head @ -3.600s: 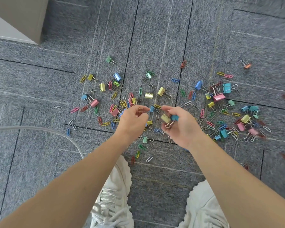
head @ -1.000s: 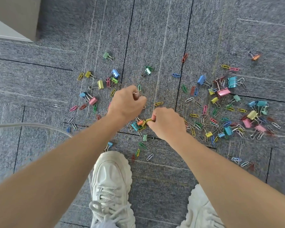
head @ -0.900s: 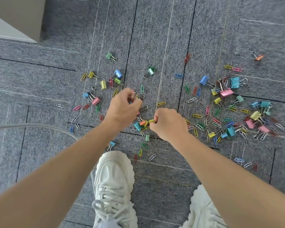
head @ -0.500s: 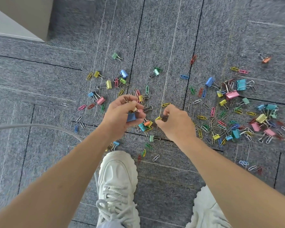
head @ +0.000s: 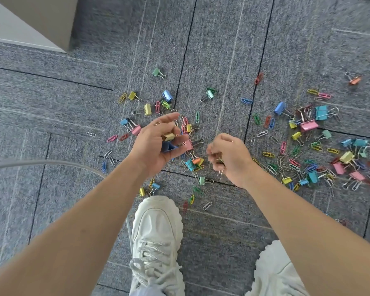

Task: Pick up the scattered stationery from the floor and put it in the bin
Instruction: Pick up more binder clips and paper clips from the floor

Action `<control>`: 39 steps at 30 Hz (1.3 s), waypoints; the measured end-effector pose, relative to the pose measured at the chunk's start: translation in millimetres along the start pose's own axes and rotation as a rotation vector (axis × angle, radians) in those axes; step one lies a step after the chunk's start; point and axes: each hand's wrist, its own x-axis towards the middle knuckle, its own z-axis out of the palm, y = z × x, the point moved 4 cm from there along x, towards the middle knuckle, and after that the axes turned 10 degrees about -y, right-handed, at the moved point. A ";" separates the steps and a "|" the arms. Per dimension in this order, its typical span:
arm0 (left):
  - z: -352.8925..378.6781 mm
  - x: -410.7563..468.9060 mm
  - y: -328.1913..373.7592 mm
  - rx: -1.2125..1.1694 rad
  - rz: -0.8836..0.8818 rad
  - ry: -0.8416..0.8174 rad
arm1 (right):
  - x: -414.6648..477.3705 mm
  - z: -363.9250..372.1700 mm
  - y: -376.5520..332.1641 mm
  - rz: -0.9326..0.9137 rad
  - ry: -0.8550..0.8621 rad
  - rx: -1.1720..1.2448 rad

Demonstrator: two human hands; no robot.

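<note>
Two hands (head: pixel 156 147) curled round clips (head: pixel 168 136)

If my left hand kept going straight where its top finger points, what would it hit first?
Probably the mint green binder clip beyond it, though the left hand looks raised, so depth is unclear.

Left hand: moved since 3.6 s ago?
Yes. Left hand, holding clips, has shifted left, toward the pink clip beside it.
</note>
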 end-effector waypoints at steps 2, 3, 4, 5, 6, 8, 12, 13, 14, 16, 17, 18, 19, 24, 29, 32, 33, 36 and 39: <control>-0.7 -1.0 0.4 -0.005 0.000 -0.027 | -1.5 3.4 -2.7 0.017 -0.040 0.146; -1.2 -1.5 0.5 -0.015 0.003 -0.042 | -2.5 4.5 -3.7 0.018 -0.055 0.182; -2.1 -1.7 0.7 -0.021 0.012 -0.054 | -3.7 5.6 -4.7 0.021 -0.066 0.198; -2.7 -2.5 1.5 -0.022 0.026 -0.060 | -4.7 6.5 -5.0 0.026 -0.075 0.204; -4.1 -2.8 1.9 -0.015 0.042 -0.064 | -5.8 8.1 -5.7 0.032 -0.087 0.212; -4.5 -4.1 3.4 0.012 0.070 -0.069 | -6.0 11.0 -6.4 0.035 -0.120 0.257; -3.6 -5.5 8.6 0.163 0.108 -0.052 | -3.3 11.5 -6.6 0.052 -0.135 0.323; -4.7 -5.5 10.9 0.233 0.121 -0.027 | -1.9 11.4 -6.9 0.058 -0.130 0.316; -7.4 -4.6 13.3 0.312 0.139 0.007 | -0.1 11.3 -7.2 0.065 -0.117 0.304; -14.5 -3.1 16.6 0.474 0.173 0.080 | 3.5 10.7 -8.5 0.073 -0.070 0.246; -18.3 -2.5 17.4 0.561 0.185 0.110 | 5.6 10.4 -9.8 0.066 -0.042 0.180; -22.5 -1.6 17.9 0.681 0.194 0.139 | 7.2 10.9 -12.3 0.047 -0.014 0.079; -25.6 -1.2 18.5 0.822 0.195 0.164 | 8.1 12.3 -16.1 0.017 0.018 -0.058; -36.1 0.9 13.3 1.328 0.002 0.310 | 14.9 31.0 -36.5 -0.150 0.114 -1.002; -29.7 4.9 3.5 1.482 -0.218 0.307 | 25.2 42.2 -36.7 -0.129 0.171 -1.431; -21.7 9.4 -3.9 1.537 -0.262 0.263 | 27.1 44.1 -36.0 -0.132 0.167 -1.452; -20.6 10.1 -5.7 1.547 -0.256 0.271 | 27.6 44.2 -35.6 -0.121 0.164 -1.462; -21.7 9.6 -10.8 1.571 -0.198 0.289 | 30.0 43.6 -34.5 -0.087 0.163 -1.469; -28.2 7.5 -16.2 1.480 -0.111 0.245 | 33.4 41.2 -31.8 -0.055 0.152 -1.426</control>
